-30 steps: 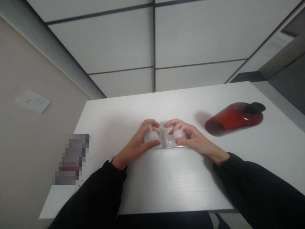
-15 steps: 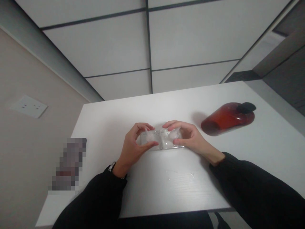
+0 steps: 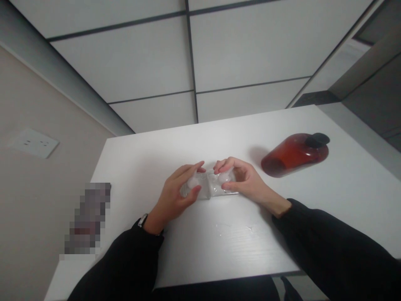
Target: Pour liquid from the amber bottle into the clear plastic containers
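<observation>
A small clear plastic case [image 3: 205,191] lies unfolded on the white table, its two halves side by side. My left hand [image 3: 173,192] curves around the left half, thumb at the near side and fingers at the far side. A whitish round shape [image 3: 193,182] shows between them, too blurred to name. At the right half, the thumb and fingers of my right hand [image 3: 247,177] close around the edge. Another whitish, shiny round shape [image 3: 225,177] sits there under the fingers, partly hidden.
A red-brown bottle with a black top [image 3: 294,154] is on the table [image 3: 225,133] to the right. A pixelated object [image 3: 87,219] lies at the left edge. Small wet-looking marks [image 3: 249,228] dot the near surface. White panels [image 3: 150,62] rise behind the table.
My left thumb has drawn back to the left across the case, and the left fingers have straightened. The right hand keeps its grip. The whole view has shifted slightly.
</observation>
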